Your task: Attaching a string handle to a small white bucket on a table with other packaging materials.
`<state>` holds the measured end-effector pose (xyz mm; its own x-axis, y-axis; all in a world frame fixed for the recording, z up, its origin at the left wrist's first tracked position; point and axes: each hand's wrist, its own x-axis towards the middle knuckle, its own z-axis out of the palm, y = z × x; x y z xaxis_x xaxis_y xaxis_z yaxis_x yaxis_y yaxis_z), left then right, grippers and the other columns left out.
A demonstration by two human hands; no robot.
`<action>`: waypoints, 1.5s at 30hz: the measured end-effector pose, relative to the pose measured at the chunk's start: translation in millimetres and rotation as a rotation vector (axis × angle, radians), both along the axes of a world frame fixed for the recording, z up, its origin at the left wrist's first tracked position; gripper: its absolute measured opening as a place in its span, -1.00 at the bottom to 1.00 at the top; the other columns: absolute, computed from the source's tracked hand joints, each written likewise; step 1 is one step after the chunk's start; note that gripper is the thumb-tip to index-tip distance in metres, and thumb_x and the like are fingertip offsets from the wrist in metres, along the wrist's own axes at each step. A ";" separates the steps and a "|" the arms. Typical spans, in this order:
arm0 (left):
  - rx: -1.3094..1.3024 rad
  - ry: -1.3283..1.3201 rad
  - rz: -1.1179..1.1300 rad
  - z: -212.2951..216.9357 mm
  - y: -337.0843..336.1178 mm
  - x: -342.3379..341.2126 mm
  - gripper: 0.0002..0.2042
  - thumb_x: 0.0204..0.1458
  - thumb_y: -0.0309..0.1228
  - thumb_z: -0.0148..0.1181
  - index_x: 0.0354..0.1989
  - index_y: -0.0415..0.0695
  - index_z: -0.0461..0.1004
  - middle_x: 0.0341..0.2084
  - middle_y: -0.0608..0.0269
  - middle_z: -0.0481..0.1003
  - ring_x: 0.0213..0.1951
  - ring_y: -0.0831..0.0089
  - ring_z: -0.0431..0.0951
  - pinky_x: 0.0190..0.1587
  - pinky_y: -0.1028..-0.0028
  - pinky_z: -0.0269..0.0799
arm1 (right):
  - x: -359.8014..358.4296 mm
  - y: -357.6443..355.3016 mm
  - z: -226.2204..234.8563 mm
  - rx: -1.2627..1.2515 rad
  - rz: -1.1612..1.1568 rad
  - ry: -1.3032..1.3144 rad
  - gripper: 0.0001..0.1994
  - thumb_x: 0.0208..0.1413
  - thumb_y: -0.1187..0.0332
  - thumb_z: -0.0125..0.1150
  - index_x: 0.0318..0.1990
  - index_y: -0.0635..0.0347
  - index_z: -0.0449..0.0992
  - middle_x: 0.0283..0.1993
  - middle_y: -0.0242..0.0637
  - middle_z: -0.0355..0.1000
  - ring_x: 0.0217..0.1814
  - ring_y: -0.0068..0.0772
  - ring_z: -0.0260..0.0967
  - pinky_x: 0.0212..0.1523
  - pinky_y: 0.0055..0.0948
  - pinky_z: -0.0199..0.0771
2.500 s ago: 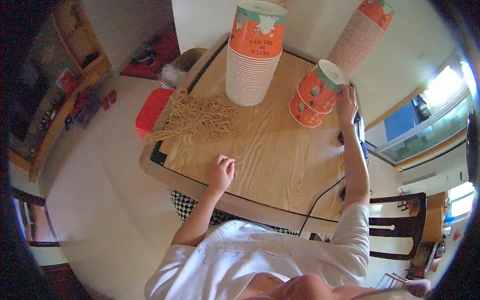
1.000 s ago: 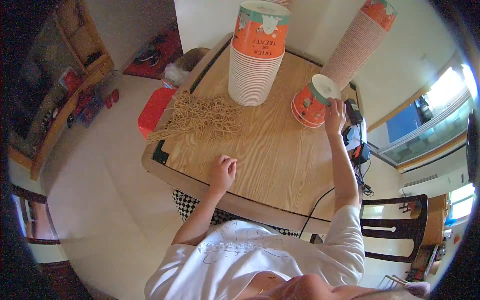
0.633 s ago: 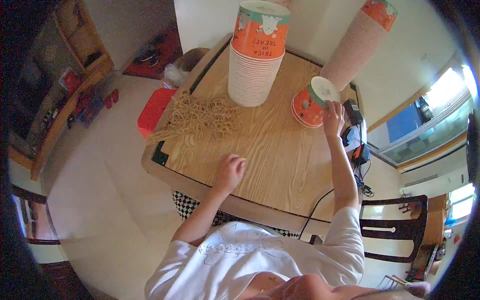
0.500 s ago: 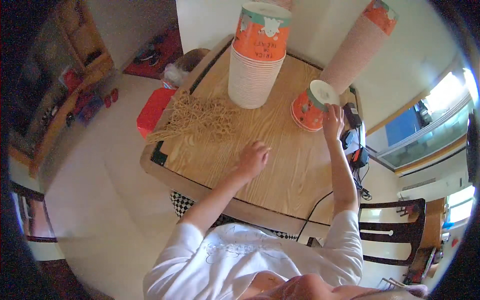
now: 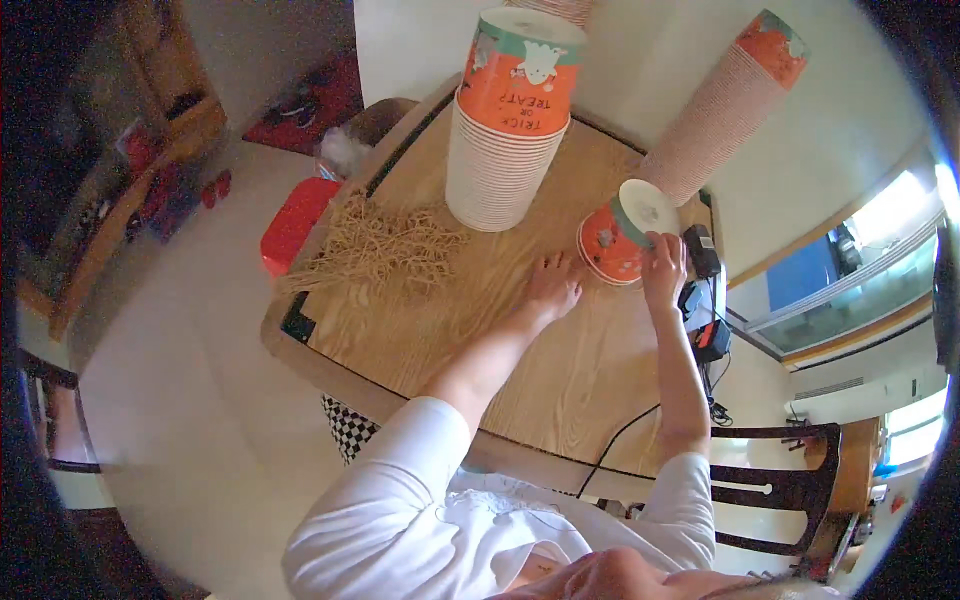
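**Short cup stack (image 5: 606, 246) sitting in your right hand's (image 5: 664, 268) grasp**

The wood-grain worktop (image 5: 560, 380) is spreading before you. A tall stack of upturned cups (image 5: 507, 160) is standing toward its far side, tangled twine (image 5: 390, 245) lying to the left. Farther right, the short cup stack is sitting base-up, your right hand gripping its upper edge. Your left hand (image 5: 555, 287) is showing released, loosely spread fingers just beside it.
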<state>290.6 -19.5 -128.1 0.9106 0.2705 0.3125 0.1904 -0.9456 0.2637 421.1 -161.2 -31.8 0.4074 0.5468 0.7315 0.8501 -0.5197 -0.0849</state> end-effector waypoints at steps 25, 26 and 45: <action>-0.096 0.007 -0.015 -0.4 1.9 2.0 -0.65 0.08 -0.21 -0.06 0.01 -0.02 0.41 0.17 0.02 0.19 0.19 0.06 0.14 0.16 -0.02 0.04 | 3.7 4.6 -4.1 -0.037 0.002 -0.016 -0.61 -0.18 0.55 0.16 -0.11 0.00 0.42 -0.14 -0.24 0.30 -0.07 -0.10 0.29 -0.15 -0.19 0.42; -0.089 -0.009 -0.008 -2.8 1.7 2.4 -0.66 0.08 -0.21 -0.05 0.01 -0.02 0.41 0.17 0.01 0.18 0.19 0.07 0.14 0.16 -0.02 0.04 | 4.3 4.5 -5.8 -0.048 -0.003 0.007 -0.61 -0.18 0.54 0.16 -0.10 0.01 0.41 -0.14 -0.23 0.30 -0.07 -0.10 0.28 -0.15 -0.19 0.42; -0.109 -0.286 -0.007 -35.0 19.8 -24.9 -0.71 0.05 -0.31 -0.02 -0.11 -0.19 0.43 0.03 -0.02 0.30 0.08 0.03 0.25 0.15 0.03 0.08 | -6.6 4.6 3.8 -0.346 -0.102 0.063 -0.61 -0.07 0.51 -0.02 0.01 0.10 0.32 -0.03 -0.15 0.24 0.03 -0.06 0.24 -0.06 -0.09 0.24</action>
